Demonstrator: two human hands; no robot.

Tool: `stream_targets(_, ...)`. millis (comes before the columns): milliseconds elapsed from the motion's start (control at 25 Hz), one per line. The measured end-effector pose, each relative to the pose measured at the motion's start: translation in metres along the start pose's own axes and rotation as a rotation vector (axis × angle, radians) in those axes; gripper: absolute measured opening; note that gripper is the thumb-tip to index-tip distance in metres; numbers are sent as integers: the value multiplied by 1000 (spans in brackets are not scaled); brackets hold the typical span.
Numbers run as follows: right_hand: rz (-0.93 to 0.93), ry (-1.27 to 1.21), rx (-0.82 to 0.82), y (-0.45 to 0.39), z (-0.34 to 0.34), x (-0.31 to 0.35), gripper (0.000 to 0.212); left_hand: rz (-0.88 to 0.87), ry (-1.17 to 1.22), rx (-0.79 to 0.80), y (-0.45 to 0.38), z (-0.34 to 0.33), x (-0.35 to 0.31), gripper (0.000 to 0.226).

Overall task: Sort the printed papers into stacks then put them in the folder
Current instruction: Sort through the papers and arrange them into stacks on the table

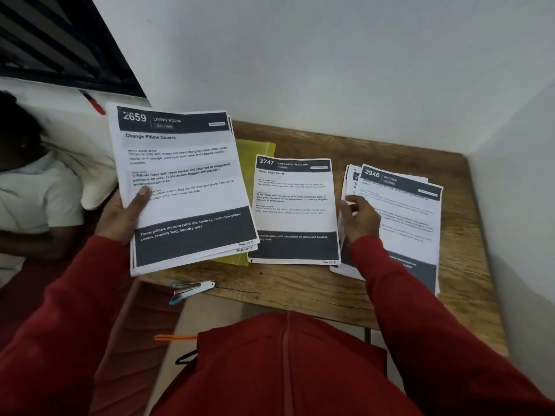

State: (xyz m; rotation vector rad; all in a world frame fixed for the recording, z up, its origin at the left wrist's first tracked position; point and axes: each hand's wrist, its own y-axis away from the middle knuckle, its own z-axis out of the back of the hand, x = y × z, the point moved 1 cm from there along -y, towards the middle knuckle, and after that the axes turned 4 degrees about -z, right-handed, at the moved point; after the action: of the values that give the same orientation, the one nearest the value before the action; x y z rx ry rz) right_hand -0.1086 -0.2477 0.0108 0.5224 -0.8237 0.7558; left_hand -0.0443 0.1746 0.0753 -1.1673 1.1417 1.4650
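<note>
My left hand (pixel 124 216) grips a sheaf of printed papers (pixel 186 181) by its left edge, thumb on the top sheet headed "2659 Living Room", held above the table's left end. A yellow folder (pixel 255 151) lies flat under it, mostly hidden. In the middle of the table lies a stack topped "2747 Entrance / Balcony" (pixel 295 205). At the right lies a looser, fanned stack topped "2946 Kitchen" (pixel 402 217). My right hand (pixel 359 219) rests on that stack's left edge, fingers curled at the sheet edges.
The wooden table (pixel 300 283) stands in a white wall corner, walls close behind and at right. A stapler (pixel 192 291) lies near the front left edge. A person lies on bedding at far left (pixel 30 181). A barred window is at upper left.
</note>
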Motion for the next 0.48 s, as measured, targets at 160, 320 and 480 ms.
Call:
stream_targets(160,-104,256,-261,-10,48,-35,46,-17,5,95,-7,-32,-1,17)
stream_targets(320,-478,416,-232,-17,88,-61,77,-16,-15,147,-10,-67,-6,11)
stream_targets(480,-586,427,-75,-25,99,-70,94,-29,0,197,-11,-88,-10,22)
